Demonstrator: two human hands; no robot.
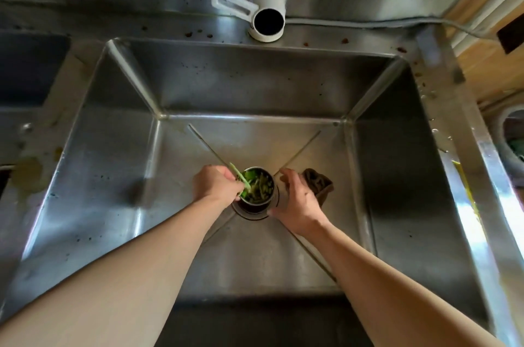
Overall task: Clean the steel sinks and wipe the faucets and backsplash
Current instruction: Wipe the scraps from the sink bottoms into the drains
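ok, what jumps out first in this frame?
The strainer basket full of green scraps, lifted at the drain in the middle of the sink, gripped by the left hand. The right hand is beside it, by a dark cloth. A white faucet hangs over the back rim.

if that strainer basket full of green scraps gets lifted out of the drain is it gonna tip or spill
Probably rigid: the strainer basket looks like a steel cup. It is heaped with vegetable scraps, with one green stalk jutting over the rim by the left hand, so loose pieces could drop if it tilts. It likely feels wet and slippery, since water beads show on the sink rim.
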